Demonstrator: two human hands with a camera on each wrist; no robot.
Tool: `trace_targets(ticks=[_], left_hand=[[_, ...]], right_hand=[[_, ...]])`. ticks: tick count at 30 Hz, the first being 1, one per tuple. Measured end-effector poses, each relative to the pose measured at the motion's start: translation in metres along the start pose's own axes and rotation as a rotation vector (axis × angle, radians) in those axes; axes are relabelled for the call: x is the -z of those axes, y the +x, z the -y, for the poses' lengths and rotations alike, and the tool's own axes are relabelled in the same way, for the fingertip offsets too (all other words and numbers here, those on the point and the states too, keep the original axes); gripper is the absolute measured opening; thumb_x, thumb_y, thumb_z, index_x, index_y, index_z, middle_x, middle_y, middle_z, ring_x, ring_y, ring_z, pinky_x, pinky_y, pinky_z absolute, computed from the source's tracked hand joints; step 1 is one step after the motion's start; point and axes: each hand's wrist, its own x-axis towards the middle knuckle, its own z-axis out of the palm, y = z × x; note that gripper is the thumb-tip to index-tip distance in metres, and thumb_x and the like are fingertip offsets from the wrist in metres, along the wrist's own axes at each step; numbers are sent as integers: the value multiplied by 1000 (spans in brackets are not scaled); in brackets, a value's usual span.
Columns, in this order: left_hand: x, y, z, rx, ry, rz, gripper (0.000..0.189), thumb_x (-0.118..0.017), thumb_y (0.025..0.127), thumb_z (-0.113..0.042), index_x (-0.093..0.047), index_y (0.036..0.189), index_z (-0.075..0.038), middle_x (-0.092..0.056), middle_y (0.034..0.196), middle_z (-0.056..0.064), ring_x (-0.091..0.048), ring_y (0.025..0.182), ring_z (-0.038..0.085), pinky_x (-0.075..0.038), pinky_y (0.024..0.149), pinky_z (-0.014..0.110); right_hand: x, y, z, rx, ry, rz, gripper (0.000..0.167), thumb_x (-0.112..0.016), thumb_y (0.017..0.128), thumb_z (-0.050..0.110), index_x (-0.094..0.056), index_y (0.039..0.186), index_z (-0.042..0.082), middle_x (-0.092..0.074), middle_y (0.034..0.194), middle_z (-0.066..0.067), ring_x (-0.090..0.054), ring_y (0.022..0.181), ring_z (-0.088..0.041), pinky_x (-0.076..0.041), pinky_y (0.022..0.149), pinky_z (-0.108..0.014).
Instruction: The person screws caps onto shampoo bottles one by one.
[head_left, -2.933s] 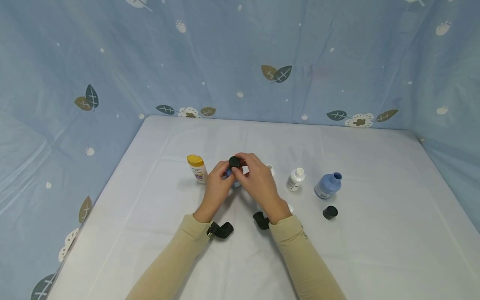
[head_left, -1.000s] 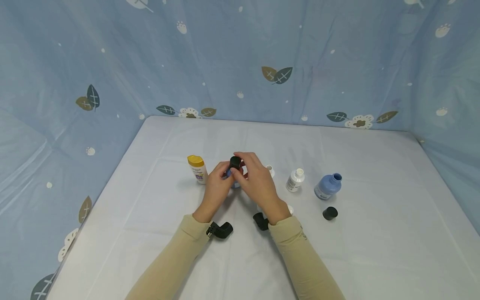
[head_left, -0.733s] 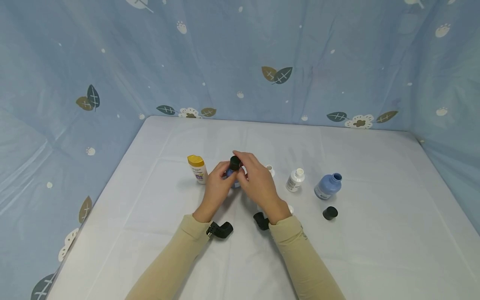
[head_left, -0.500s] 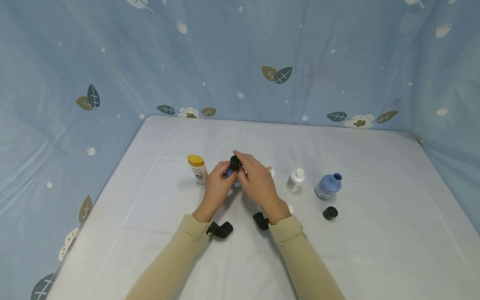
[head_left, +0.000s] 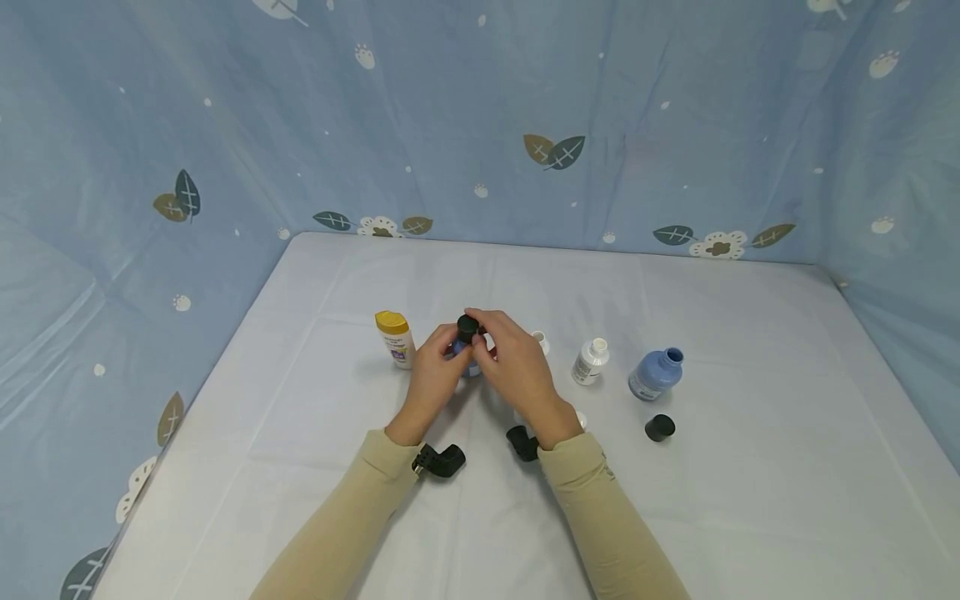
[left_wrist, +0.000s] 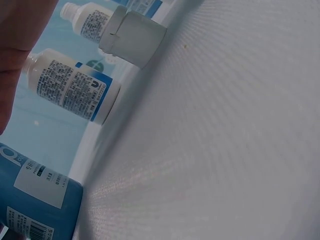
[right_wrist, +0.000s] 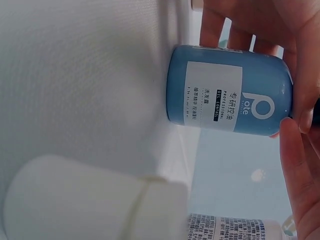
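Observation:
A blue shampoo bottle [right_wrist: 217,90] stands on the white table between both hands, with a black cap [head_left: 468,327] at its top. My left hand [head_left: 433,373] grips the bottle's upper part from the left. Thumb and fingers of my right hand [head_left: 517,362] pinch the black cap from the right. In the head view the hands hide much of the bottle; its label shows in the right wrist view. Whether the cap sits fully on the neck is hidden by the fingers.
A yellow-capped bottle [head_left: 397,343] stands left of the hands. To the right are a white bottle [head_left: 590,363], a partly hidden white bottle [head_left: 541,340], an uncapped blue bottle [head_left: 655,375] and a loose black cap [head_left: 660,427]. A white cap [left_wrist: 135,40] lies near the right wrist.
My right fingers have shifted their hold around the black cap, and the cap has moved slightly. The left hand and the bottle stay in place.

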Motion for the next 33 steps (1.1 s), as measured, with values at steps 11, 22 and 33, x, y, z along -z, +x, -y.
trace_targets(ticks=[11,22,33], left_hand=[[0,-1,-2,20,-4,8,22,-60,85,-29,-65,103,-18,-58,104,-10,-53,97,5,-46,81,30],[1,-1,-2,20,2,11,21,-59,84,-24,-66,102,-16,-58,107,-8,-52,99,6,-45,81,32],[0,-1,-2,-11,-3,-8,24,-62,83,-29,-67,102,-15,-59,103,-5,-54,94,9,-46,78,32]], right_hand=[[-2,-1,-1,-17,41,8,38,-61,85,20,-51,121,10,-54,110,-3,-57,88,-16,-49,65,-25],[-3,-2,-1,-13,-4,19,43,-61,85,21,-48,126,14,-50,114,-1,-55,79,-11,-45,64,-17],[0,-1,-2,55,-58,-10,54,-48,84,1,-40,135,16,-51,122,-1,-51,75,-12,-41,56,-22]])
